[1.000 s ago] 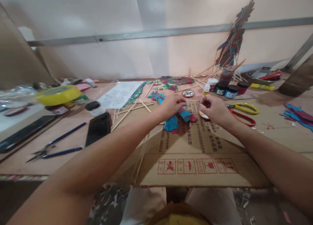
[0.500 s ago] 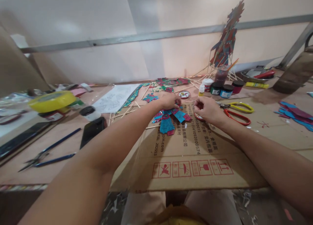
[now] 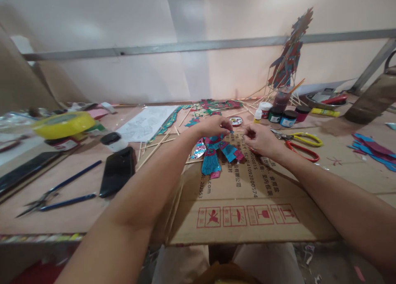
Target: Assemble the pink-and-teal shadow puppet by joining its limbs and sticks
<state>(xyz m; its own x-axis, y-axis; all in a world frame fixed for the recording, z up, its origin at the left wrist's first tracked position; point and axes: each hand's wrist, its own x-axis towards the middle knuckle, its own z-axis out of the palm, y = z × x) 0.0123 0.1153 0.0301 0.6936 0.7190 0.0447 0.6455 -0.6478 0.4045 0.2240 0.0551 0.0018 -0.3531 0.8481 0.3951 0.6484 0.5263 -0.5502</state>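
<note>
A small paper puppet (image 3: 214, 154) in teal, pink and blue lies on a flattened cardboard box (image 3: 247, 201) in front of me. My left hand (image 3: 213, 126) pinches the puppet's top edge with thumb and fingers. My right hand (image 3: 260, 139) sits just to the right, fingers pinched together close to the left fingertips; what it pinches is too small to make out. A small round tin (image 3: 236, 120) lies just beyond both hands.
Yellow- and red-handled scissors (image 3: 301, 144) lie right of my right hand. Paint jars (image 3: 283, 116) and a standing puppet on sticks (image 3: 289, 59) are at the back. A black phone (image 3: 117, 171), blue-handled scissors (image 3: 52, 193), yellow tape roll (image 3: 63, 124) and bamboo sticks (image 3: 157, 146) lie left.
Both hands have drawn closer together above the puppet, and more of the puppet's body shows below the left hand. The view shifted slightly.
</note>
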